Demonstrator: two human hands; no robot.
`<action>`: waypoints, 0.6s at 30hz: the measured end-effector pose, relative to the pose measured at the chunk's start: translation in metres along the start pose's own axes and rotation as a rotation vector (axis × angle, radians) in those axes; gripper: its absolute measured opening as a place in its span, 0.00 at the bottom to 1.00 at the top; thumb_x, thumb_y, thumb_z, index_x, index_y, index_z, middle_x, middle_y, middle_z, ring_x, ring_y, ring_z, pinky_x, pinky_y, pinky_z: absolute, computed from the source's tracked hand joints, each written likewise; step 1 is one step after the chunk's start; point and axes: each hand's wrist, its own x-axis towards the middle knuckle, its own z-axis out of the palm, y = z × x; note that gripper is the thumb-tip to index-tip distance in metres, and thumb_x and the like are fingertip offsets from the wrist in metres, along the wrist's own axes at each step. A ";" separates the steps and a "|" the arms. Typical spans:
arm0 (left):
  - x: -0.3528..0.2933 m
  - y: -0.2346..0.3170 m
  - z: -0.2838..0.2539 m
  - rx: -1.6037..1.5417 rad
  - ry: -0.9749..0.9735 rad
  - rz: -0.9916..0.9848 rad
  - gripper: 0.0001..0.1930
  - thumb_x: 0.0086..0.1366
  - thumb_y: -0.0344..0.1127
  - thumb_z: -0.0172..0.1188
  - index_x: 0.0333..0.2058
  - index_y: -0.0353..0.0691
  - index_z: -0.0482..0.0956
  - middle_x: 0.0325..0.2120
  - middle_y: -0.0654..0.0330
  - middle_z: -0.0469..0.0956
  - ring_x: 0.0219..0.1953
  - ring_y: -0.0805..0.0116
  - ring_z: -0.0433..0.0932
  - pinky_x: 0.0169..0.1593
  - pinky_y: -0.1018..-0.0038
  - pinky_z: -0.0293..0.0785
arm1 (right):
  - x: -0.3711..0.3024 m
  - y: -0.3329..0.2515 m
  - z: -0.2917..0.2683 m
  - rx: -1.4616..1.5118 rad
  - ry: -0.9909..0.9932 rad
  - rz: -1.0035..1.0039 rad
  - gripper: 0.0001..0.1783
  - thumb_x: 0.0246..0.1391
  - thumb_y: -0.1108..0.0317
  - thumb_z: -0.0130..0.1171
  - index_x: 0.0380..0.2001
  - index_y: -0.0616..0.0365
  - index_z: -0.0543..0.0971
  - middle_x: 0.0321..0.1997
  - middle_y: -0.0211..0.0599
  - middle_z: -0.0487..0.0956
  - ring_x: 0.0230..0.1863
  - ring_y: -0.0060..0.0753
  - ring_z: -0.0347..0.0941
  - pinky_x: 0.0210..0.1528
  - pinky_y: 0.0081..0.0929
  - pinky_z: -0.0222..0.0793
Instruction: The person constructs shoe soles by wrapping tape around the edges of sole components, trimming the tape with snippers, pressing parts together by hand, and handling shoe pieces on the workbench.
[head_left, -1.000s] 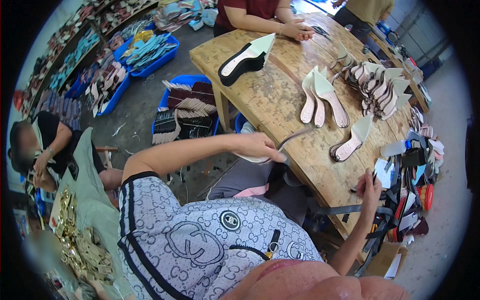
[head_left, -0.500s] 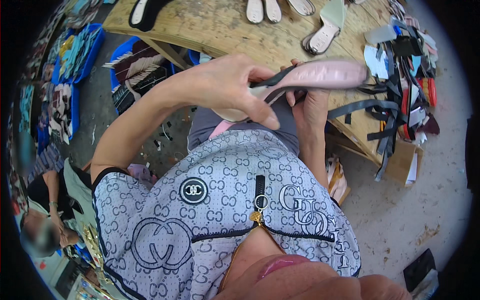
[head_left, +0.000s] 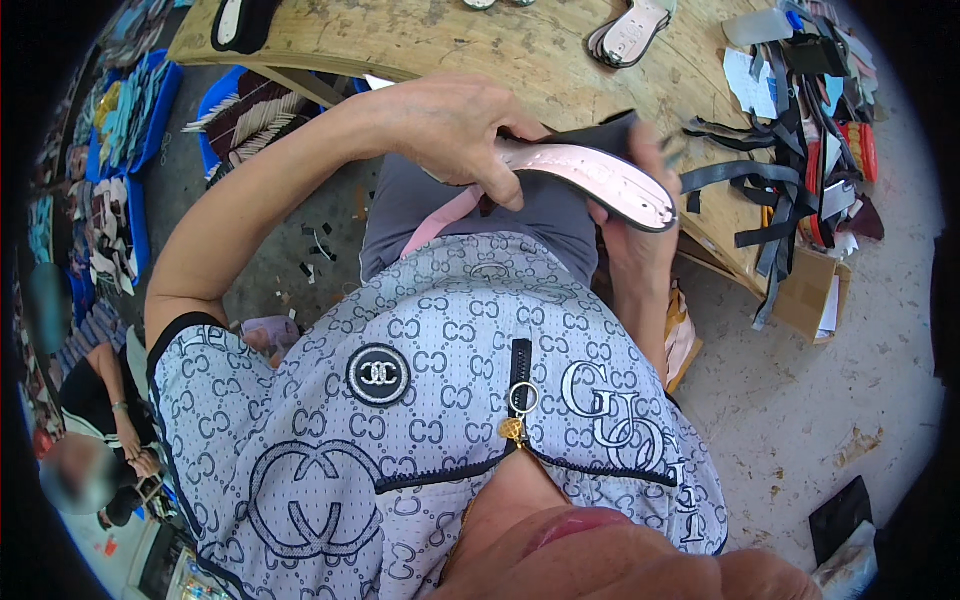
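Observation:
Above my lap I hold a shoe piece: a pale pink insole [head_left: 600, 168] with a dark edge and small holes near its rounded end. A black flap of upper [head_left: 600, 135] stands up along its far side. My left hand [head_left: 450, 130] pinches the narrow end between thumb and fingers. At the rounded end my right hand [head_left: 640, 240] grips from beneath and behind; its upper fingers are blurred by motion and partly hidden. A pink strap [head_left: 442, 220] hangs below my left hand against my lap.
A wooden table [head_left: 400, 40] lies ahead, bearing a stack of insoles [head_left: 628, 35], a black shoe piece [head_left: 240, 25], black straps [head_left: 740, 175] and a bottle [head_left: 757, 27]. Blue bins [head_left: 170, 110] of cut pieces stand left. A cardboard box [head_left: 808, 295] sits right; another person [head_left: 105, 385] sits lower left.
The shoe piece has turned so its pink face and black flap show, and its rounded end has swung down toward me. My right hand has shifted around that end.

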 end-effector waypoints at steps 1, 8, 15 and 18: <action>0.002 -0.004 0.002 0.005 0.004 -0.003 0.21 0.44 0.45 0.68 0.33 0.37 0.80 0.18 0.58 0.77 0.22 0.67 0.76 0.28 0.71 0.69 | -0.002 -0.001 0.001 -0.002 0.053 0.049 0.17 0.58 0.56 0.57 0.35 0.62 0.77 0.24 0.34 0.79 0.18 0.24 0.73 0.17 0.22 0.68; 0.016 -0.017 0.042 -0.573 0.121 -0.115 0.18 0.51 0.39 0.69 0.36 0.35 0.76 0.28 0.64 0.76 0.34 0.76 0.73 0.39 0.78 0.69 | 0.022 0.019 0.016 -0.213 -0.029 -0.124 0.26 0.58 0.43 0.51 0.29 0.60 0.72 0.21 0.30 0.72 0.15 0.19 0.64 0.16 0.18 0.54; 0.011 -0.023 0.067 -0.784 0.311 0.009 0.26 0.50 0.30 0.69 0.48 0.35 0.70 0.38 0.63 0.74 0.43 0.75 0.71 0.51 0.77 0.68 | 0.054 0.028 0.013 0.312 -0.251 0.189 0.30 0.59 0.42 0.50 0.40 0.64 0.75 0.32 0.37 0.78 0.17 0.20 0.68 0.15 0.15 0.56; 0.005 -0.022 0.081 -0.907 0.247 0.042 0.30 0.49 0.28 0.69 0.52 0.35 0.68 0.39 0.62 0.73 0.45 0.74 0.72 0.54 0.74 0.68 | 0.061 0.021 0.007 -0.104 -0.172 0.164 0.24 0.60 0.49 0.51 0.39 0.65 0.77 0.31 0.39 0.80 0.21 0.23 0.73 0.17 0.16 0.63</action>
